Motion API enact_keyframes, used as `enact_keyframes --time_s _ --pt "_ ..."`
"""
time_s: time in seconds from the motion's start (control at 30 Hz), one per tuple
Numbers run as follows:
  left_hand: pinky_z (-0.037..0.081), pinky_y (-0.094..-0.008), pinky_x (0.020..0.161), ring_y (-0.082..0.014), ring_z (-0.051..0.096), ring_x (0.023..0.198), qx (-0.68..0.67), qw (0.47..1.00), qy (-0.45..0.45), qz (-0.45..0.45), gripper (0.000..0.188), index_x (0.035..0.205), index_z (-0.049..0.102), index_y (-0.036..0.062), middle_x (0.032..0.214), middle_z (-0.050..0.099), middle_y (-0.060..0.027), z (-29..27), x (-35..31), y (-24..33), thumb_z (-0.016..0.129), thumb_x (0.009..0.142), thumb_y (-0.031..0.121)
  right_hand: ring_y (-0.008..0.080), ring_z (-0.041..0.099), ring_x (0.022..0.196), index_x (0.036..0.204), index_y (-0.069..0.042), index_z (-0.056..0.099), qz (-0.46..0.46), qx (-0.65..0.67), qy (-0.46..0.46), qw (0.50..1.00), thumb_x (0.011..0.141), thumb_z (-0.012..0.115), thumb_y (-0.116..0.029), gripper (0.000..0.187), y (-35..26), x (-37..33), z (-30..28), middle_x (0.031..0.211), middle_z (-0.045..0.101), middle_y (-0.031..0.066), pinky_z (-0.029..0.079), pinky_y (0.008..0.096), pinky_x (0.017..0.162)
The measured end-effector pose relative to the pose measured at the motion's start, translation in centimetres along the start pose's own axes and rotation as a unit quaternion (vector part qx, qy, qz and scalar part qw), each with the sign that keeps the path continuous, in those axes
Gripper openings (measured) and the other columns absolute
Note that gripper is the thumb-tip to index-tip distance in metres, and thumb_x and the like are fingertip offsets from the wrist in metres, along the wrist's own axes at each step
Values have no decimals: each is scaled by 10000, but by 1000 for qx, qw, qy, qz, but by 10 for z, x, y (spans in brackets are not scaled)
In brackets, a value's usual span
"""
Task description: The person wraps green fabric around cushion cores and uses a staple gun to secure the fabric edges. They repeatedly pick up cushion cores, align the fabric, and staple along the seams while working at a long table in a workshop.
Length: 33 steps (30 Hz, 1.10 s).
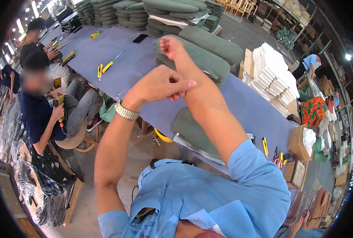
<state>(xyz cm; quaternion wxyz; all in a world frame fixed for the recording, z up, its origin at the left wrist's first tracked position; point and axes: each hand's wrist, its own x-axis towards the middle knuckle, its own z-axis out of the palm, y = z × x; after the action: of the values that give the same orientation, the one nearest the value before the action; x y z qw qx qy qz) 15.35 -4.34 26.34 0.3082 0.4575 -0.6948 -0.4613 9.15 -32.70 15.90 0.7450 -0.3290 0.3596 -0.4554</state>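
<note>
Yellow-handled, a screwdriver [114, 61] lies on the blue desk [243, 111], left of the long green cushion [213, 64]. Next comes a dark phone [140, 38], just beyond that cushion's left end. Short of the cushion, the left hand [160, 85] is narrow, thumb and curled fingers at the right forearm [198, 85]; whether it pinches anything, I cannot tell. The right hand [171, 47] is nearer: loosely curled, with nothing visible in it, over the cushion's left end, contact unclear. From there the cushion's long axis runs rightward and back toward the wearer, roughly along the desk. Further right of it stand stacked white pads [271, 73].
</note>
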Motion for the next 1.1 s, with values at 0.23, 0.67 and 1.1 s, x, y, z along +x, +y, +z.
enact_keyframes --time_s 0.23,0.67,1.1 --pt "476 -263 531 -92 577 512 178 981 -69 19 625 597 653 32 540 605 -21 -23 -21 -13 707 943 550 191 646 620 1069 -57 651 -41 -157 14 987 990 597 -159 140 35 -5 46 825 683 98 513 359 485" --pt "509 -281 587 -110 650 600 198 922 -306 133 384 745 709 -48 648 700 -66 76 40 -22 717 957 271 382 748 920 886 -24 774 -40 -608 253 751 714 679 -33 198 21 -142 -136 949 757 224 604 485 741" --pt "488 -356 618 -154 610 653 35 929 -336 150 437 952 754 -15 716 656 -160 208 78 -78 729 946 422 362 727 922 959 -83 780 32 -713 179 677 787 653 -134 220 52 -180 -319 984 757 190 579 484 785"
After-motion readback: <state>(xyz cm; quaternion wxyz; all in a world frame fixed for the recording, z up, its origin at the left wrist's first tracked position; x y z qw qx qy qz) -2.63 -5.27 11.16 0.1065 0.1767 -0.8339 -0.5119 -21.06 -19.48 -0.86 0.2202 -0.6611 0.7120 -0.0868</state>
